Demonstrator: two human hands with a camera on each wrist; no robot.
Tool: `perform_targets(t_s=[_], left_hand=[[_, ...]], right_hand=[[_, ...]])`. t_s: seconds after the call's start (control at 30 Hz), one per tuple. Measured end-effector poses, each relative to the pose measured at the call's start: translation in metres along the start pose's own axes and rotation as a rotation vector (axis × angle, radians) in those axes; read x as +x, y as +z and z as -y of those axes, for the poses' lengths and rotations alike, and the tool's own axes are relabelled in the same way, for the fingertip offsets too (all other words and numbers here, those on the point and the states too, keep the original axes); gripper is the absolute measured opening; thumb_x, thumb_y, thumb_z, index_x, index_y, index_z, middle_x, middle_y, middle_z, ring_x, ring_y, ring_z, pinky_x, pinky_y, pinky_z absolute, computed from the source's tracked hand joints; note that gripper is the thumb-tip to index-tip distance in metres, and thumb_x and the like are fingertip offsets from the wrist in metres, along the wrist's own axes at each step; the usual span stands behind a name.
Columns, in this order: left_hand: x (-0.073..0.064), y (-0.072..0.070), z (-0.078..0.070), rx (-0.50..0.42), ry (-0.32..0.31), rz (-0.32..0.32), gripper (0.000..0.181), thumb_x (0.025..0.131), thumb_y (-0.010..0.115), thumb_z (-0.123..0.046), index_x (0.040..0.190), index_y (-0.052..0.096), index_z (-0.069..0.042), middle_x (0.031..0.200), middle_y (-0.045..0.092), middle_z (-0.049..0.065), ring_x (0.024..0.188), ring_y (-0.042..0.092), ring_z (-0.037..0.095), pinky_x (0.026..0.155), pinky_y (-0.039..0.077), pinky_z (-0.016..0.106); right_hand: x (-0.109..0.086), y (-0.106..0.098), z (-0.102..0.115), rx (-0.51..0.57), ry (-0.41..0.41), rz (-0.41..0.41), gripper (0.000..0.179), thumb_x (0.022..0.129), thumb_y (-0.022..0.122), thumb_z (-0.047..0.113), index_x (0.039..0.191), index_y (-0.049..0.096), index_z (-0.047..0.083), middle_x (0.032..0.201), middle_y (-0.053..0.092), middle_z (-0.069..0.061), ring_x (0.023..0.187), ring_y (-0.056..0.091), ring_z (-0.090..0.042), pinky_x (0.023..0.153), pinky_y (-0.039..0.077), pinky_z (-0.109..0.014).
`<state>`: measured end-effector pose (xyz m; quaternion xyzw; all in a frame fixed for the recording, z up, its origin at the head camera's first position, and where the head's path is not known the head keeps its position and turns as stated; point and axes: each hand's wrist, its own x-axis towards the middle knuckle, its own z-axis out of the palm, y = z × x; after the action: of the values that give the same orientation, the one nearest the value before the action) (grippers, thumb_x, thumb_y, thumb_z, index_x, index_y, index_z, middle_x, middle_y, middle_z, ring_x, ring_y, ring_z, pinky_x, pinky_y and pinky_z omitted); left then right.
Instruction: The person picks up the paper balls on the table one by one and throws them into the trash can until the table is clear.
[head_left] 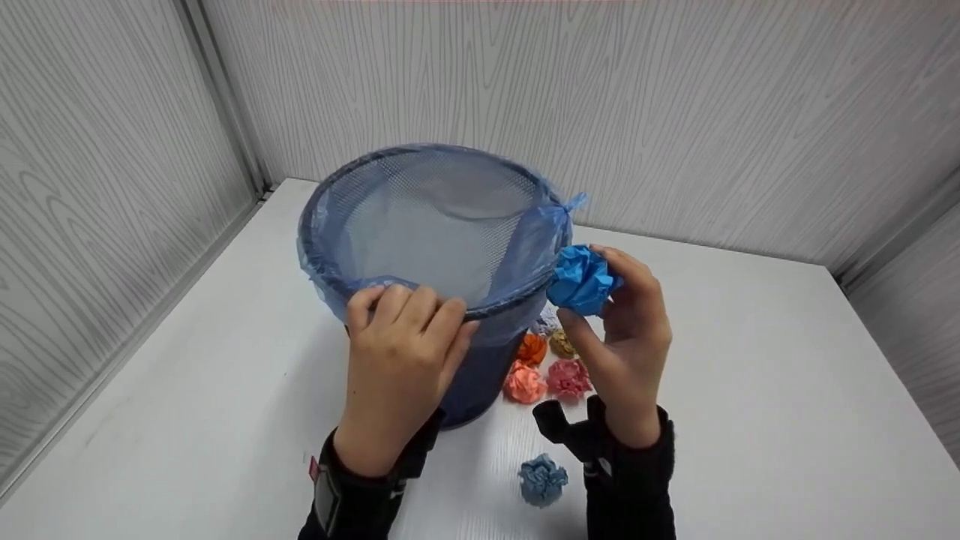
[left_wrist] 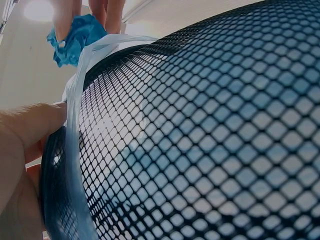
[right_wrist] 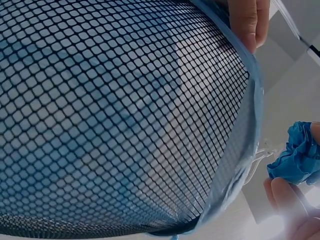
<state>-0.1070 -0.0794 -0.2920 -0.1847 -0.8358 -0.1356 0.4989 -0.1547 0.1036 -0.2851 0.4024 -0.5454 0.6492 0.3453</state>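
Note:
A dark mesh wastebasket (head_left: 474,379) stands tilted toward me on the white table, with a thin blue plastic liner (head_left: 534,236) folded over its rim and knotted at the right. My left hand (head_left: 401,360) grips the near rim, fingers hooked over the edge and the liner. Between thumb and fingers, my right hand (head_left: 634,337) pinches a bright blue crumpled paper ball (head_left: 581,280) just outside the rim's right side. In the right wrist view that same paper ball (right_wrist: 296,155) is beside the basket's mouth. Liner and mesh fill most of both wrist views.
Several crumpled paper balls lie right of the basket: orange (head_left: 532,349), coral (head_left: 525,382), pink (head_left: 569,378), yellow (head_left: 562,343) and a partly hidden pale one (head_left: 546,321). A grey-blue paper ball (head_left: 543,480) lies nearer me, between my wrists. Wood-grain panels (head_left: 600,112) enclose the table.

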Motion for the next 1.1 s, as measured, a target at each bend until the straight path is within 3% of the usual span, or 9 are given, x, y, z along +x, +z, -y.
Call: perform_targets(t_s=[0.17, 0.47, 0.87, 1.1], left_hand=[[-0.001, 0.001, -0.004, 0.001, 0.008, 0.006, 0.027, 0.091, 0.046, -0.03, 0.081, 0.058, -0.008, 0.072, 0.047, 0.005, 0.07, 0.042, 0.025, 0.078, 0.029, 0.044], [0.0, -0.001, -0.004, 0.026, 0.019, 0.006, 0.026, 0.091, 0.047, -0.028, 0.082, 0.059, -0.007, 0.073, 0.048, 0.005, 0.07, 0.043, 0.025, 0.077, 0.029, 0.043], [0.001, -0.002, -0.004, 0.032, 0.022, 0.021, 0.024, 0.09, 0.048, -0.028, 0.083, 0.059, -0.007, 0.073, 0.048, 0.005, 0.071, 0.043, 0.024, 0.078, 0.029, 0.044], [0.001, -0.001, -0.003, 0.039, 0.032, 0.017, 0.024, 0.09, 0.049, -0.028, 0.085, 0.06, -0.008, 0.074, 0.048, 0.005, 0.071, 0.043, 0.024, 0.078, 0.029, 0.044]], right_hand=[[0.005, 0.007, -0.005, -0.092, -0.016, 0.069, 0.052, 0.078, 0.066, 0.012, 0.114, 0.041, -0.015, 0.113, 0.048, -0.02, 0.098, 0.051, -0.032, 0.08, 0.045, -0.035], [0.025, 0.014, -0.012, -0.317, -0.042, 0.242, 0.052, 0.068, 0.067, -0.01, 0.116, 0.049, -0.004, 0.112, 0.051, -0.014, 0.102, 0.052, -0.026, 0.08, 0.045, -0.034], [0.029, 0.013, -0.008, -0.359, 0.033, 0.324, 0.051, 0.07, 0.07, -0.004, 0.116, 0.048, -0.009, 0.12, 0.047, -0.017, 0.111, 0.047, -0.025, 0.086, 0.041, -0.033], [0.028, 0.012, -0.008, -0.369, 0.043, 0.309, 0.047, 0.07, 0.069, -0.005, 0.113, 0.051, -0.008, 0.118, 0.049, -0.016, 0.11, 0.048, -0.024, 0.087, 0.04, -0.032]])
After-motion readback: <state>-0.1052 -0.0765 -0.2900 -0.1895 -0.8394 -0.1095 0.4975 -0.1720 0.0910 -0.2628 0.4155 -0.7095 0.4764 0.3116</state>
